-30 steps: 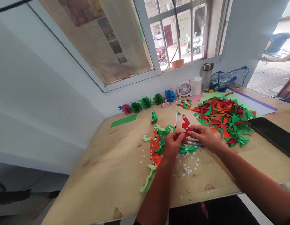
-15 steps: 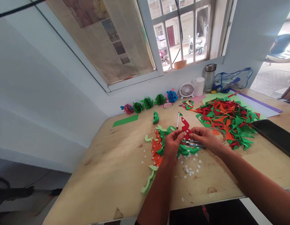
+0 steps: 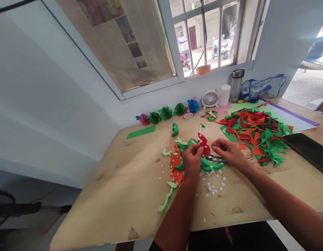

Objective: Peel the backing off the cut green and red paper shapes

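Pale walls (image 3: 59, 80) meet behind a wooden table (image 3: 106, 195), with a barred window (image 3: 205, 38) above its far side. On the table's right part lies a heap of red, orange and green paper scraps (image 3: 252, 136), and near its right edge a dark phone (image 3: 307, 150). Two bare hands are over the middle of the table. The left hand (image 3: 194, 158) is pinched, thumb against fingers, on a curved red paper piece (image 3: 206, 150), which is raised above green paper pieces (image 3: 209, 165). The right hand (image 3: 225, 150) is just beside that piece, its thumb and forefinger close to one another; whether they meet or grip anything cannot be told. Orange paper pieces (image 3: 175, 164) lie left of the left hand. A slim white pen (image 3: 200, 129) lies beyond the red piece. Small white squares (image 3: 213, 188) are scattered nearer the table's front edge.
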A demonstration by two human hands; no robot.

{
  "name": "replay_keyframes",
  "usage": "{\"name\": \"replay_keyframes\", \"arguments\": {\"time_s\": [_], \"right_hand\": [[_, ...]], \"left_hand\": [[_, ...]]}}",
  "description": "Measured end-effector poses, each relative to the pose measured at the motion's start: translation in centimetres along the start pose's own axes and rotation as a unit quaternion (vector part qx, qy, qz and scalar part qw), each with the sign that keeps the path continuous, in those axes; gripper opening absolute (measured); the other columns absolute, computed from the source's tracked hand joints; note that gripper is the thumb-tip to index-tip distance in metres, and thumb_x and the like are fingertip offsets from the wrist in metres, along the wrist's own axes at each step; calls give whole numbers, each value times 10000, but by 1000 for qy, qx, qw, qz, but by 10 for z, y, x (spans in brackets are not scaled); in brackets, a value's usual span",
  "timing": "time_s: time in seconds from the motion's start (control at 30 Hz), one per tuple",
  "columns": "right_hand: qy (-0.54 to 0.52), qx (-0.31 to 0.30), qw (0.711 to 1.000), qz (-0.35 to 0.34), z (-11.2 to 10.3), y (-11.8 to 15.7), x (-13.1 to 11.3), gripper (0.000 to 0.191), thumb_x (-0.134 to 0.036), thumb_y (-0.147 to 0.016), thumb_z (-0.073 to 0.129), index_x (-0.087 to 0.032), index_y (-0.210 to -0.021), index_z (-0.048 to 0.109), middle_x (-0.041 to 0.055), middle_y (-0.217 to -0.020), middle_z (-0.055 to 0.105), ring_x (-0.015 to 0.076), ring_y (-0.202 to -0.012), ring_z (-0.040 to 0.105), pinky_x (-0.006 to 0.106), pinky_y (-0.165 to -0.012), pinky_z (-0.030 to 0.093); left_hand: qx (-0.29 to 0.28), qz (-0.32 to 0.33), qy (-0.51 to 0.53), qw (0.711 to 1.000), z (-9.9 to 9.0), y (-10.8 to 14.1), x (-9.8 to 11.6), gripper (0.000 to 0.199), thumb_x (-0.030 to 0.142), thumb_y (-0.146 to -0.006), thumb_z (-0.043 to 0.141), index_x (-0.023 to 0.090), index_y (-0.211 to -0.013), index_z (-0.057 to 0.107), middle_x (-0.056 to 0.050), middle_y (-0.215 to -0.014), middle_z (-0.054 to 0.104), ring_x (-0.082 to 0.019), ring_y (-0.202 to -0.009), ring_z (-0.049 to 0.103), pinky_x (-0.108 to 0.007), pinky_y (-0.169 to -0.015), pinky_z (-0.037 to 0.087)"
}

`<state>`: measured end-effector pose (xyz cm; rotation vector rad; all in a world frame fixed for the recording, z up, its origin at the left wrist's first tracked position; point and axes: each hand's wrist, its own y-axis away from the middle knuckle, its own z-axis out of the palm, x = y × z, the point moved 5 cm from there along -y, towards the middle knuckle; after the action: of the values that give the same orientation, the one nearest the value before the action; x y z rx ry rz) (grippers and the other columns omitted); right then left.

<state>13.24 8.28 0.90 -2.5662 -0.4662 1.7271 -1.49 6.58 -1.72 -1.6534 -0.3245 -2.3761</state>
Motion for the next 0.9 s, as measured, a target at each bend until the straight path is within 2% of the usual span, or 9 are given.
{"name": "replay_keyframes", "arguments": {"time_s": [0.07,0.1,0.23,0.4,0.53,0.7,0.9], "right_hand": [[48,57,996,-40,-5,2,-6,167,-322,-796,544,-175,-730,585,-17,-574,524,118,-540,442,235,-507,346],[57,56,995,-54,-5,2,-8,165,-316,-804,535,-177,-728,583,-17,-574,520,119,-545,444,235,-511,349],[38,-16,997,-58,7,4,-7,192,-326,-821,518,-181,-713,584,-29,-552,496,110,-513,417,230,-477,326],[-13,-25,999,-37,10,2,-3,223,-348,-802,553,-188,-647,559,-31,-525,519,101,-478,408,226,-446,311],[-53,-44,998,-4,11,3,-2,239,-382,-801,558,-186,-665,578,-8,-560,600,110,-475,462,231,-441,343],[-79,-58,995,13,13,4,0,214,-352,-792,557,-179,-667,579,5,-595,621,117,-510,491,235,-466,377],[-130,-68,989,23,13,3,-2,187,-348,-771,578,-183,-682,580,-13,-583,606,117,-513,523,233,-473,393]], "left_hand": [[8,34,-29,999,-1,1,3,178,275,-632,716,137,-741,695,-32,-690,707,-144,-618,647,-255,-633,515],[2,49,-43,998,0,2,3,175,280,-646,706,139,-749,695,-32,-691,706,-145,-619,646,-255,-633,514],[-51,74,-70,993,5,6,4,153,276,-688,677,146,-764,699,-37,-728,712,-142,-648,637,-250,-658,503],[-90,5,-33,995,9,7,1,166,279,-655,710,142,-749,710,-16,-655,681,-120,-596,602,-229,-602,477],[-98,-41,8,994,11,7,1,180,276,-620,736,135,-729,716,-24,-689,690,-100,-575,584,-208,-560,456],[-124,-69,37,989,13,7,-2,203,290,-604,750,130,-726,719,-12,-636,661,-74,-501,531,-194,-497,418],[-116,-81,34,989,11,5,-4,212,291,-591,756,136,-731,721,-37,-725,696,-99,-580,582,-217,-568,463]]}}
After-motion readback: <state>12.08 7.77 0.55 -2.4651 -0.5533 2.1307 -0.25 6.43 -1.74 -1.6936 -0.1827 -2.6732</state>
